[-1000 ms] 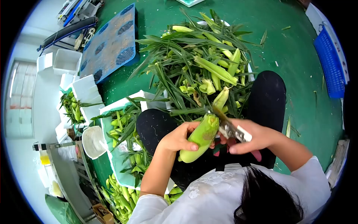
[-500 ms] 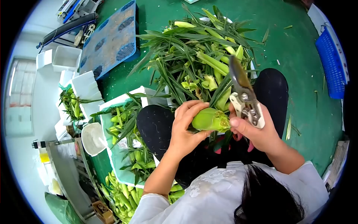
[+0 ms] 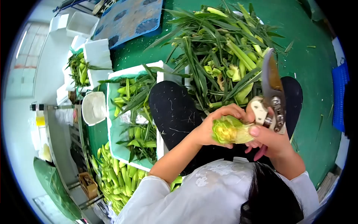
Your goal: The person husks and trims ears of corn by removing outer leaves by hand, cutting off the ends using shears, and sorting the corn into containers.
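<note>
In front of my lap an ear of corn [image 3: 225, 130] lies in my left hand [image 3: 209, 127], whose fingers wrap round it from behind. One yellowish, cut-looking end of the ear faces up toward me. My right hand [image 3: 276, 142] is closed round pruning shears [image 3: 274, 86], their curved blade pointing up and away from my body. The right thumb also presses on a pale husk leaf [image 3: 244, 134] at the ear's right side. Part of the shears' pinkish-red handle [image 3: 261, 152] shows below my right hand.
Ahead is a heap of leafy corn [image 3: 223, 56]. To the left stands a lined white foam box [image 3: 161, 72] with corn, beside a pile of husked-on ears [image 3: 121, 181]. A white bucket [image 3: 93, 108], blue pallet [image 3: 128, 18] and blue basket [image 3: 340, 97] lie farther out.
The ear has turned so its yellowish end now faces up and left, and a pale husk leaf shows under my right thumb. Both hands have shifted right in view as the camera moved.
</note>
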`<action>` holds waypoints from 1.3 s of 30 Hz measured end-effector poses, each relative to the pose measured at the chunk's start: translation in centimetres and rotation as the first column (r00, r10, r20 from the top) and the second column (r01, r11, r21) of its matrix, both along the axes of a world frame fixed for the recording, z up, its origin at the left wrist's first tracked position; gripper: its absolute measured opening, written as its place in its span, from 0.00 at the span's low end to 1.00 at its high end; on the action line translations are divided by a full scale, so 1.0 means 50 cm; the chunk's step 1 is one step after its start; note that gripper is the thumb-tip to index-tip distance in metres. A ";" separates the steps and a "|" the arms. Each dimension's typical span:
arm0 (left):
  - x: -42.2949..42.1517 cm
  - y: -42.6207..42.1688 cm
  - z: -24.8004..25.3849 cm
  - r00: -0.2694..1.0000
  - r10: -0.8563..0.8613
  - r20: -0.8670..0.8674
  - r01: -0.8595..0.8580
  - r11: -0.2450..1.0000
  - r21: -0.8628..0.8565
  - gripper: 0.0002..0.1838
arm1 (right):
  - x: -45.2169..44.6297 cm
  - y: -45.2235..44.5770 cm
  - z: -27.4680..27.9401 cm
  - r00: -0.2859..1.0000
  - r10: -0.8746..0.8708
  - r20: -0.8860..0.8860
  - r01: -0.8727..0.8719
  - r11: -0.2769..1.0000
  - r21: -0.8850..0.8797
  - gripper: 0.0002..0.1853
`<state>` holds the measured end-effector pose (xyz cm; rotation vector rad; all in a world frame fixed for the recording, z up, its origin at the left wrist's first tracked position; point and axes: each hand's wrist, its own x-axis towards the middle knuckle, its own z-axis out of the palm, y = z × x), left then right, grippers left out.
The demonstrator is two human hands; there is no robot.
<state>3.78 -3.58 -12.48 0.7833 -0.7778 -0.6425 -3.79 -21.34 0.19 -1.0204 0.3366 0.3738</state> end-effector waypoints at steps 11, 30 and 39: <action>-0.140 0.274 0.122 0.902 0.428 0.058 -0.330 0.597 0.731 0.47 | 0.072 0.084 -0.027 0.972 -0.094 0.215 0.097 0.995 -0.003 0.21; -0.240 0.988 -0.387 -0.328 0.922 -0.207 -0.579 -0.023 0.815 0.15 | -0.095 0.088 -0.224 0.771 0.617 -0.157 -0.532 0.760 0.373 0.53; -0.095 0.774 -0.421 -0.455 0.686 -0.568 -0.601 0.234 0.764 0.24 | -0.116 0.063 -0.220 0.923 0.308 -0.232 -0.239 0.929 0.284 0.48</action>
